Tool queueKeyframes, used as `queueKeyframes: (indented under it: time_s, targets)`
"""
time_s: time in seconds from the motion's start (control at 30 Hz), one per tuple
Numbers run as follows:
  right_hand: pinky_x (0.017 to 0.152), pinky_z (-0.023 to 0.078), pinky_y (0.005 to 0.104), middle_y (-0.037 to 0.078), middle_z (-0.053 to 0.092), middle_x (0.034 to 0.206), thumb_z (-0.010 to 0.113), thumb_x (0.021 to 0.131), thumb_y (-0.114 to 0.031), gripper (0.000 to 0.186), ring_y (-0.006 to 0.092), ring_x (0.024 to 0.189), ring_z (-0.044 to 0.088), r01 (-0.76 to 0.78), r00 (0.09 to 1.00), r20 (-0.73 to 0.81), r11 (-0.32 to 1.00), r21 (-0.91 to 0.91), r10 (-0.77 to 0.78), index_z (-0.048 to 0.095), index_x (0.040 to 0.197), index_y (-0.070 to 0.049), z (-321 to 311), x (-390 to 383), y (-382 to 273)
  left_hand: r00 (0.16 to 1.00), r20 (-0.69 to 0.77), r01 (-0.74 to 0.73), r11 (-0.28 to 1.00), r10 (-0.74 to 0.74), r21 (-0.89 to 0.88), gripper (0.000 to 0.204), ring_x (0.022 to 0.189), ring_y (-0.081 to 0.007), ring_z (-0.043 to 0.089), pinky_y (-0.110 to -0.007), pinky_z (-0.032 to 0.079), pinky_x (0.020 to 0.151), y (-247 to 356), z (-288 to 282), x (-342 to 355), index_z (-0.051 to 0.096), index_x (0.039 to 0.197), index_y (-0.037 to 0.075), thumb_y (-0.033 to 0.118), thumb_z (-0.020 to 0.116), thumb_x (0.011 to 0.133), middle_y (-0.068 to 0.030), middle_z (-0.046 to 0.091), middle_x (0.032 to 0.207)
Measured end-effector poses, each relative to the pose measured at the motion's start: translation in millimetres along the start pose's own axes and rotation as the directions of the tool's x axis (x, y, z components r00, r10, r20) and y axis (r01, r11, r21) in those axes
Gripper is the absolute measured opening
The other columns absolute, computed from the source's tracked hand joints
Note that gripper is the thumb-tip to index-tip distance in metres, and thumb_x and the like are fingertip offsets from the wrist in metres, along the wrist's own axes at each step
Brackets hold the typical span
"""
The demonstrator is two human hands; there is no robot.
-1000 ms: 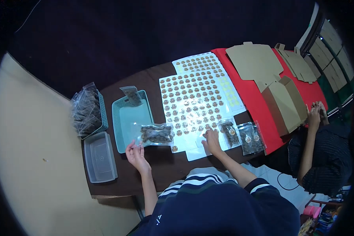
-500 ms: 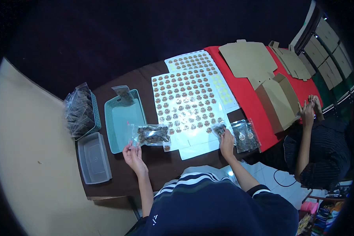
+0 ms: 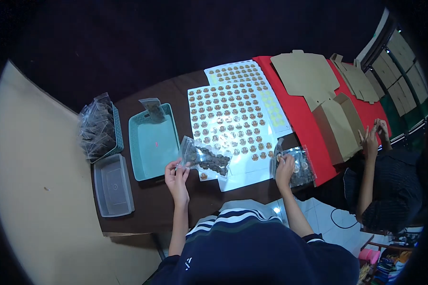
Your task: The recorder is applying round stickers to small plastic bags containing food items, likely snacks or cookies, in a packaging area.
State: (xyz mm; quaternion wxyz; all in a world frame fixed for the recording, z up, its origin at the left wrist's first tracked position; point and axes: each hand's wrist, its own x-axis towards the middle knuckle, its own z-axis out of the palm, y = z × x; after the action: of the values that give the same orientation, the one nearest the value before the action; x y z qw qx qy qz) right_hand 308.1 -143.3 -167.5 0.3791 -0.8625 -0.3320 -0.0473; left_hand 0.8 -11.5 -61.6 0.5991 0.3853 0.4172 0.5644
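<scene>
My left hand (image 3: 177,183) pinches one end of a clear bag (image 3: 212,161) of dark round pieces, tilted over white sheets of round orange stickers (image 3: 226,99). At the sheets' lower right, my right hand (image 3: 284,168) is closed on a small dark-filled bag (image 3: 279,148), partly hidden by my fingers, over another stickered bag (image 3: 303,175). Left of the sheets, a teal tray (image 3: 147,147) has a small bag (image 3: 153,108) at its back edge.
At left are a basket of bags (image 3: 97,128) and a translucent container (image 3: 113,185). At right, cardboard flats (image 3: 302,71) and an open box (image 3: 333,128) lie on red cloth (image 3: 324,175), beside a co-worker's hands (image 3: 373,135).
My left hand has moved right and upward, tilting its bag. My right hand has left the sticker sheet, moved right and taken hold of the small bag.
</scene>
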Motion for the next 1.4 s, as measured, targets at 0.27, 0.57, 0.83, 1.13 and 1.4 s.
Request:
queueKeyframes:
  time_s: [0.27,0.57,0.83,1.13,1.4]
  targets:
    - [0.072,0.037,0.0440,0.019,0.047,0.084,0.047,0.083,-0.006,0.009,0.0376,0.082,0.047,0.000,0.934,0.354,0.991,0.133,-0.047,0.043,0.087,0.001,8.7,-17.1,2.6,0.999,0.016,0.051,0.999,-0.051,0.016,0.019,0.096,-0.0215,0.058,-0.026,0.049,0.078,-5.0,-2.3,-8.5,0.044,0.107,0.004,0.007,0.048,0.089,-0.0116,0.050,0.114]
    - [0.062,0.042,0.0431,0.021,0.051,0.071,0.043,0.088,-0.014,0.014,0.0375,0.067,0.052,-0.133,0.911,0.406,0.982,0.131,0.070,0.041,0.088,0.000,19.7,-35.4,-4.7,0.998,-0.028,0.057,0.998,-0.056,0.028,0.019,0.098,-0.0219,0.058,-0.028,0.049,0.080,-10.6,-15.2,-15.5,0.043,0.108,0.003,0.006,0.046,0.090,-0.0116,0.049,0.115]
    - [0.069,0.043,0.0407,0.018,0.054,0.083,0.050,0.084,-0.009,0.018,0.0351,0.079,0.056,-0.326,0.904,0.401,0.843,0.427,0.147,0.041,0.097,-0.001,13.6,-19.6,-18.8,0.997,-0.031,0.065,0.998,-0.064,0.026,0.019,0.097,-0.0221,0.058,-0.028,0.049,0.081,-13.3,-14.8,-18.7,0.043,0.108,0.003,0.006,0.047,0.090,-0.0119,0.049,0.114]
    - [0.094,0.026,0.0487,0.019,0.040,0.124,0.052,0.078,-0.006,0.037,0.0343,0.117,0.038,0.387,0.847,0.379,0.921,0.040,-0.372,0.046,0.114,-0.011,16.5,-52.0,-33.0,0.997,-0.033,0.076,0.997,-0.076,0.005,0.019,0.096,-0.0219,0.058,-0.029,0.049,0.081,-12.5,-14.2,-22.6,0.043,0.109,0.003,0.006,0.046,0.090,-0.0121,0.049,0.114]
    - [0.099,0.022,0.0492,0.021,0.038,0.129,0.041,0.085,-0.008,0.031,0.0357,0.123,0.033,0.399,0.872,0.365,0.905,-0.148,-0.325,0.048,0.115,-0.012,4.8,-51.3,13.3,0.996,-0.071,0.058,0.998,-0.057,0.017,0.018,0.097,-0.0212,0.057,-0.030,0.048,0.084,-14.1,-20.3,-26.9,0.044,0.107,0.003,0.008,0.047,0.090,-0.0111,0.050,0.113]
